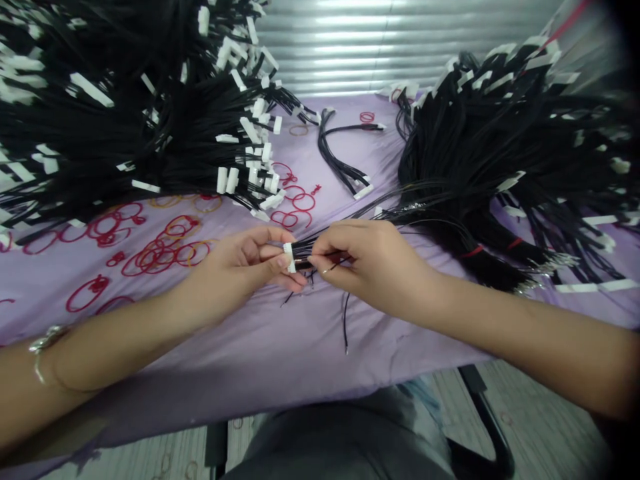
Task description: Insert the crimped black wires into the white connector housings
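I am gripping a wire bundle [300, 256].
My left hand [235, 272] is clamping the white connector [289, 257], my right hand [370, 267] pinching the black wires [311, 251].

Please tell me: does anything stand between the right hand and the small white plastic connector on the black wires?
Nothing visible stands in the way. The right hand pinches the thin black wires close beside the small white plastic connector, which the left hand holds. Only those wires lie between them.
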### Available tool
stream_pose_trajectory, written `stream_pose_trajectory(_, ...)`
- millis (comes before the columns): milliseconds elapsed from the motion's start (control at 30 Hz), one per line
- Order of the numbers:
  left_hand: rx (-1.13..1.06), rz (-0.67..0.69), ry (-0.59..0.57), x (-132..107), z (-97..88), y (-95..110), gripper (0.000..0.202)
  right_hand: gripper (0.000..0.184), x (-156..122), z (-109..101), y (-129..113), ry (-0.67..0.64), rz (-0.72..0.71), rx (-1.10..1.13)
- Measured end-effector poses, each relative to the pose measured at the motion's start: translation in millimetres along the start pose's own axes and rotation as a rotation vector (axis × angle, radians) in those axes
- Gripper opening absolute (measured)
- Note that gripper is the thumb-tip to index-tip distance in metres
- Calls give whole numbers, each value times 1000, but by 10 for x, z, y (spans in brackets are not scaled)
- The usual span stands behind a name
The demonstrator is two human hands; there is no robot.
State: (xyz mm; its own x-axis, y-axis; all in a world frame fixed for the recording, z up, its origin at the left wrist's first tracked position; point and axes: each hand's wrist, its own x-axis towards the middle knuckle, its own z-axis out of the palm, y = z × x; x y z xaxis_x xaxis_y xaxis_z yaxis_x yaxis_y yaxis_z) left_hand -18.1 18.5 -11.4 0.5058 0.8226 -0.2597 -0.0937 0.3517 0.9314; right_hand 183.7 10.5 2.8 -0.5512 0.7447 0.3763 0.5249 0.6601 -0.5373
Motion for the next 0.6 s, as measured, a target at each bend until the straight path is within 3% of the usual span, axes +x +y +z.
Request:
stream_pose_trajectory(433, 10, -19, -15, -1, 4, 15, 24, 11, 28, 24, 0, -50, 89, 59)
stream_pose_trajectory(600, 6, -19, -2, 0, 18, 22, 24, 12, 56, 15, 24, -112, 49, 70)
